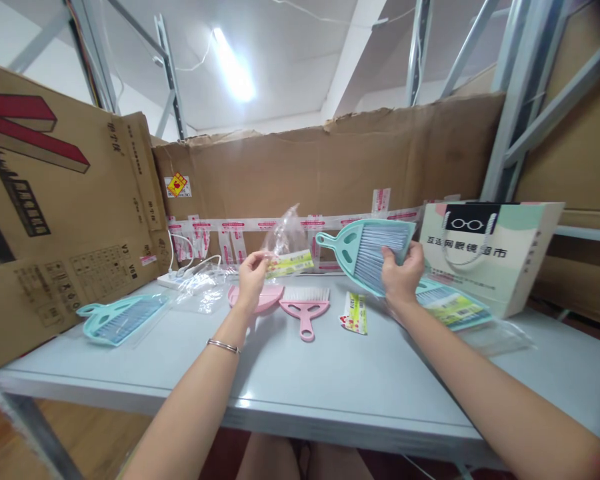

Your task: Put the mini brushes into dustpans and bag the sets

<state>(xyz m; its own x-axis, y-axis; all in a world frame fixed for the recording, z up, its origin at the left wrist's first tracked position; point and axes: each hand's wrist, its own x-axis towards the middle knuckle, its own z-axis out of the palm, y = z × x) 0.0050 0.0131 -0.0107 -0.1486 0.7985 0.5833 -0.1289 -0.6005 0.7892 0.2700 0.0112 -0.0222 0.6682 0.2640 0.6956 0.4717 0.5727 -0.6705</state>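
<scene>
My right hand [401, 277] is closed on a teal mini dustpan-and-brush set [367, 247], held up above the table with its handle pointing left. My left hand [253, 275] pinches a clear plastic bag [285, 237] with a yellow-green label card [291, 264], lifted over the table. Below my left hand lie a pink dustpan [265, 300] and a pink brush [306, 308] on the grey table [300, 380].
A bagged teal dustpan set [123, 319] lies at the left. A small printed card [355, 313] lies mid-table. Bagged teal sets [455, 308] sit beside a paper carrier bag [490, 253] at the right. Cardboard walls [330, 167] surround the table; a white power strip [173, 279] sits at the back left.
</scene>
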